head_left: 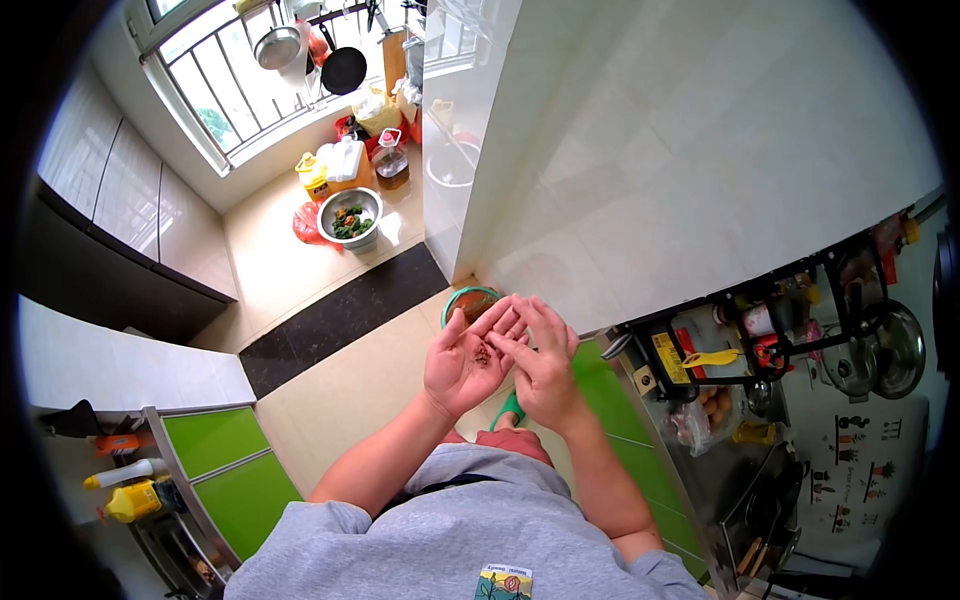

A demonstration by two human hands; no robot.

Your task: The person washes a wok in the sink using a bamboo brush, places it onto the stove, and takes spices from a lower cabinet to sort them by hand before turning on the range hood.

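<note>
My left hand (462, 368) is palm up and slightly cupped, its fingers apart, with a small heap of brownish bits (482, 355) lying on the palm. Close against it on the right is my right hand (543, 365), whose fingers reach over the left fingers near the bits. Whether the right fingers pinch any of them is too small to tell. Just behind the fingertips, a round container with a green rim (458, 296) and reddish-brown contents stands on the floor, partly hidden by my hands.
A metal bowl of greens (350, 218) stands by the window beside a red bag (306, 224), a yellow bottle (312, 175) and a jug of dark liquid (391, 160). To the right is a counter with a rack (750, 379), eggs and pans. Green cabinets (245, 500) flank both sides.
</note>
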